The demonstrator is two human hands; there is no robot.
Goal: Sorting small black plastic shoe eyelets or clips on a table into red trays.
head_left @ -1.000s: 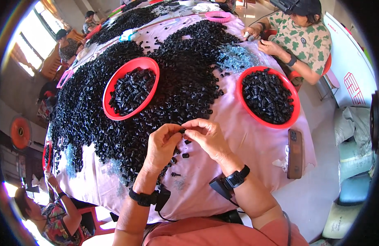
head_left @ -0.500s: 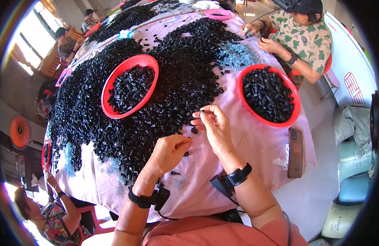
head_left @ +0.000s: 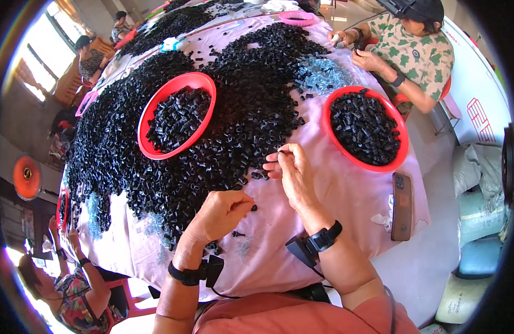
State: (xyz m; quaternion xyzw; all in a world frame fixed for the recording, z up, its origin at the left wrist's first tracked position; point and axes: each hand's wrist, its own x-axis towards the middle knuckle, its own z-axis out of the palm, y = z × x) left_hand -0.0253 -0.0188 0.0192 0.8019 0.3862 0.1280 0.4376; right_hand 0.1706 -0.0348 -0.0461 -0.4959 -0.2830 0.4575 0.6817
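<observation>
My right hand (head_left: pixel 295 177) is closed in a pinch over the near right edge of a heap of small black plastic parts (head_left: pixel 235 133). A small black plastic part (head_left: pixel 281 153) shows between its thumb and forefinger. Lower and to the left, my left hand (head_left: pixel 219 214) has its thumb and fingers pressed together above the pink tablecloth (head_left: pixel 279 245); what they hold, if anything, is too small to make out. Close by its fingertips is another black part (head_left: pixel 253 208). A few loose parts lie between the hands and the heap.
One red basin (head_left: pixel 211 119) of black parts rests on the heap; another red basin (head_left: pixel 404 146) stands right. Nearby lie a phone (head_left: pixel 401 209), crumpled tissue (head_left: pixel 384 221) and clear bluish plastic bits (head_left: pixel 324 75). Co-workers sit around the table, one (head_left: pixel 418 61) at far right. Sacks (head_left: pixel 479 211) line the right.
My left hand has shifted slightly left and down, away from my right hand. The right hand has moved a little right, still pinching. More loose parts show at the heap's edge beside it.
</observation>
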